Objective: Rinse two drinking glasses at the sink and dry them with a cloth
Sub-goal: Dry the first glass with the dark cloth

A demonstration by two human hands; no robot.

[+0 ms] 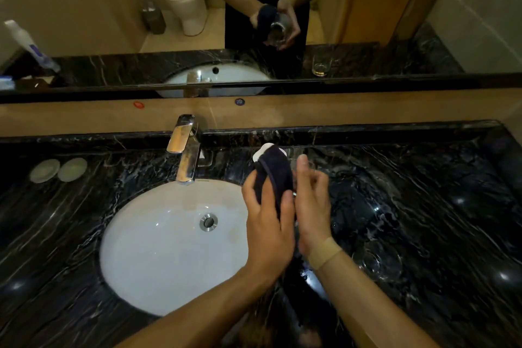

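Head view: the left hand (268,223) grips a dark navy cloth (275,175), fingers curled round it, and presses the cloth against a clear drinking glass (299,167). The right hand (312,200) holds that glass from the other side, thumb raised along its wall. The glass is largely hidden between hands and cloth; only part of its rim shows, and whether it holds anything cannot be told. Both hands are close together above the counter, just right of the basin.

A second drinking glass (377,261) stands upright on the black marble countertop (437,206), to the right of the right wrist, apart from the hands. It appears to hold no liquid.

The white oval sink basin (158,248) is set into the countertop. Its chrome drain (208,222) sits at the centre. The chrome faucet (185,150) stands behind the basin with its spout over the rim.

Two round pale discs (58,169) lie side by side on the countertop at far left.

The mirror (113,8) above reflects hands, cloth and glass.
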